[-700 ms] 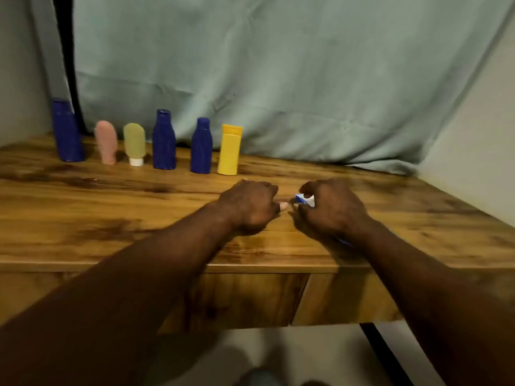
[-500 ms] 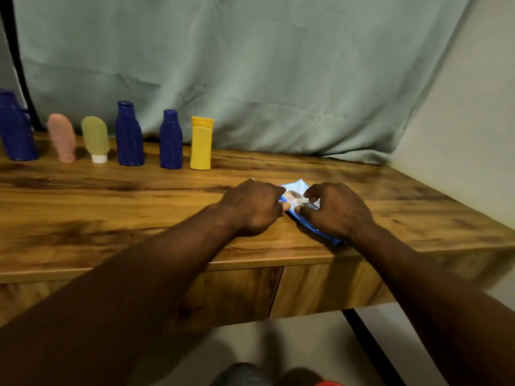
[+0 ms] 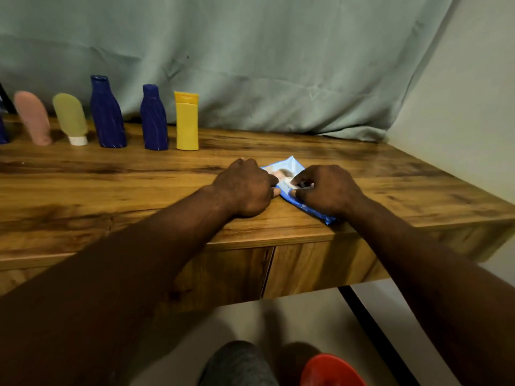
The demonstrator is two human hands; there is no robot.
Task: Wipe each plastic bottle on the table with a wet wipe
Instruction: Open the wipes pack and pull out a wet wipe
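Observation:
A blue wet-wipe pack (image 3: 287, 169) lies near the front edge of the wooden table (image 3: 111, 190). My left hand (image 3: 245, 188) holds its left edge with curled fingers. My right hand (image 3: 326, 189) rests over the pack and pinches at its top flap. Along the back stand a yellow bottle (image 3: 187, 121), two dark blue bottles (image 3: 153, 118) (image 3: 107, 112), an upside-down green tube (image 3: 71, 118) with a white cap and a pink tube (image 3: 33, 117). Another blue bottle (image 3: 2, 129) is cut off at the left edge.
A pale green curtain (image 3: 250, 57) hangs behind the table. A wall (image 3: 468, 107) closes the right side. Under the table's front are wooden drawer fronts (image 3: 306, 268). On the floor below are a grey shape (image 3: 237, 363) and a red object (image 3: 328, 371).
The view has shifted right and down, so the bottles sit further left. More of the blue pack shows between my hands, which stay on it.

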